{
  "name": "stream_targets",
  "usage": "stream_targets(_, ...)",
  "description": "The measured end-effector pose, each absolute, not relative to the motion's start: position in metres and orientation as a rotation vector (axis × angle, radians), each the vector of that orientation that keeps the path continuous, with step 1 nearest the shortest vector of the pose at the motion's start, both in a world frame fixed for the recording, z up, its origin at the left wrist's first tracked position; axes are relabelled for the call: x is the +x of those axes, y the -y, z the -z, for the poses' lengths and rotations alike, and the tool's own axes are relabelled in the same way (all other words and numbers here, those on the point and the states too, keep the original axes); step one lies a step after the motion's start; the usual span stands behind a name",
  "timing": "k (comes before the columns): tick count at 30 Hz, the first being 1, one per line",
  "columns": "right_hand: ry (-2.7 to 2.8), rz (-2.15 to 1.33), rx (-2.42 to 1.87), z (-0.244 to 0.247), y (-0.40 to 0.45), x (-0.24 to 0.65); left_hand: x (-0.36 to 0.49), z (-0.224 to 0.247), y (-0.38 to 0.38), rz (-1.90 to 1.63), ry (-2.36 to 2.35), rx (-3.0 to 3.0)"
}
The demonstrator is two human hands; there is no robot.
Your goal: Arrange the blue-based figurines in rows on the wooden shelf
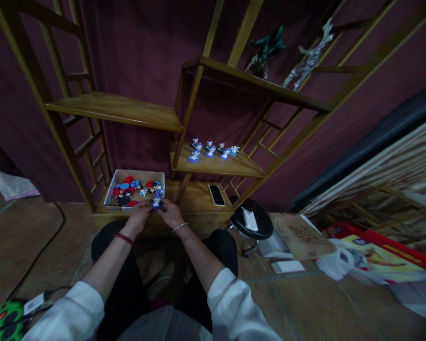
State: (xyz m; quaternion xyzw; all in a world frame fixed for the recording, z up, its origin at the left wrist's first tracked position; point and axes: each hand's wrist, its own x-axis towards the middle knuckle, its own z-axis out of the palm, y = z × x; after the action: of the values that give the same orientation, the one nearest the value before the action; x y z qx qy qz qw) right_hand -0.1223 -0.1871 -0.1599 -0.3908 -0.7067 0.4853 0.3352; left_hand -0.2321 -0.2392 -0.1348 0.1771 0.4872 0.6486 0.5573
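A small purple and white figurine (156, 202) is held upright between my two hands. My left hand (141, 214) grips it from the left side, and my right hand (171, 213) pinches it from the right. Just behind my hands, a shallow white-edged box (115, 204) sits on the low wooden shelf, with red, blue and black figurines (128, 188) lying jumbled in it. On the raised shelf (220, 166) to the right, several small figurines (210, 150) stand in rows, purple-based ones in front and dark ones behind.
A phone (217, 195) lies on the low shelf (199, 201). A black round stool (252, 221) stands right of the unit. Overhead are a left shelf board (117, 109) and a higher shelf bearing a green ornament (268, 49) and a clear ornament (308, 61). A cable (44, 251) crosses the floor.
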Motion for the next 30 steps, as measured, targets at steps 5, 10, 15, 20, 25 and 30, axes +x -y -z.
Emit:
stream_targets(5,1.842,-1.225,-1.124,0.159,0.193,-0.107,-0.219,0.136,0.24,-1.489,-1.176,0.394)
stream_targets(10,1.889,-1.114,-1.16,0.153,0.191,-0.086,-0.201,0.141,0.232,-1.503,-1.153,0.379)
stream_targets(15,1.874,-1.08,-1.218,0.159,0.189,-0.067,-0.183,0.138,0.23,-1.471,-1.149,0.384)
stream_targets(20,1.828,-1.045,-1.237,0.162,0.191,-0.057,-0.17,0.128,0.23,-1.417,-1.191,0.35)
stream_targets(25,1.855,-1.024,-1.245,0.16,0.191,-0.057,-0.169,0.122,0.231,-1.421,-1.211,0.306)
stream_targets(30,1.863,-1.05,-1.251,0.16,0.192,-0.065,-0.177,0.125,0.234,-1.417,-1.209,0.333)
